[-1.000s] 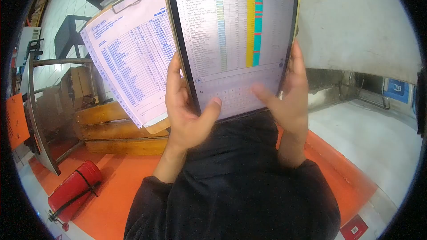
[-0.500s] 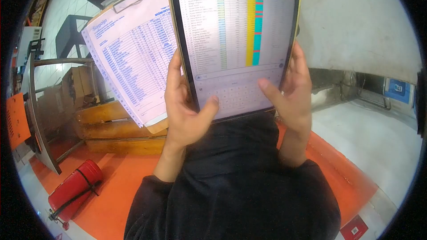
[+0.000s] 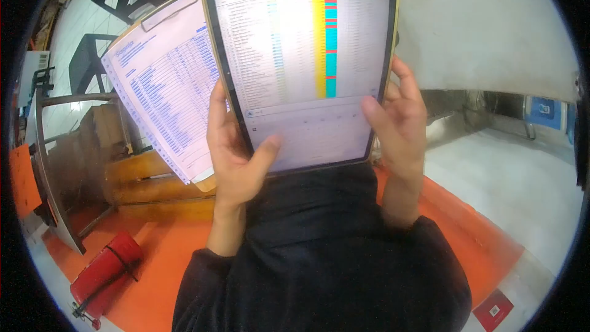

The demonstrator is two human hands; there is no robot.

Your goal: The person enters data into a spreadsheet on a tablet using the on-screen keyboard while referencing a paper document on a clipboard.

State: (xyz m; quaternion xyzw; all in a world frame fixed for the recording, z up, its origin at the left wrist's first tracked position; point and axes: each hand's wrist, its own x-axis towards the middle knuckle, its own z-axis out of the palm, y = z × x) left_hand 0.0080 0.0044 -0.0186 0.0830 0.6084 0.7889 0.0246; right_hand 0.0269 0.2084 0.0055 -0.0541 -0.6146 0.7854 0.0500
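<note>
Hands (image 3: 236, 172) hold tablet (image 3: 298, 43) by side edges (clipboard (image 3: 207, 184) crowding left).

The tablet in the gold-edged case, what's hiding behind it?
A tan clipboard with pale, blue-printed paper peeks out at the picture's left. The tablet covers its right part, so anything there can't be seen.

I wore a loose garment (image 3: 350, 270) of black cloth, matte and dark, with soft creases across its front. The left sleeve (image 3: 201, 283) and the right sleeve (image 3: 433, 255) were the same black, roomy and rounded, each ending in a simple edge on my forearm. Past those edges, my left hand (image 3: 236, 169) and right hand (image 3: 399, 120) were bare.
</note>
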